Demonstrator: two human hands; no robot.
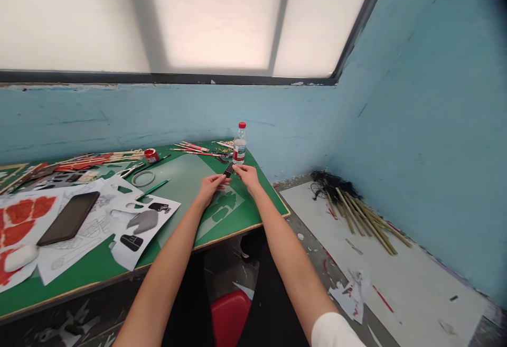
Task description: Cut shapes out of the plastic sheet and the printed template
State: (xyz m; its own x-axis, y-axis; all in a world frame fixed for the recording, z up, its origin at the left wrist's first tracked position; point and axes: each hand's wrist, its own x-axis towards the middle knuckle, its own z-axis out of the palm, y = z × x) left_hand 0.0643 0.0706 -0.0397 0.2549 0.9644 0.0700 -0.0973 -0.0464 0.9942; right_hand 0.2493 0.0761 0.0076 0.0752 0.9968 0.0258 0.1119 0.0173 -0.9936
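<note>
Between my two hands, over the right part of the green table [261, 199], is a small black cut-out piece with pale lines [228, 169]. My left hand [214, 186] pinches its lower left end. The fingers of my right hand [246, 174] are closed at its upper right end. Just behind my right hand stands a clear plastic bottle [240, 149] with a red cap and a label. Under my hands lies a translucent sheet with cut-out shapes [222, 207]. Left of them is a printed paper with grey and black shapes [144, 225].
A dark phone [69, 217], a tape roll [143, 178], a green pen-like tool [153, 189], a red jar [151, 155] and several brushes [192, 149] lie on the table. Bamboo sticks with black fibres [360, 215] lie on a floor board at right. A red stool [231, 315] is beneath me.
</note>
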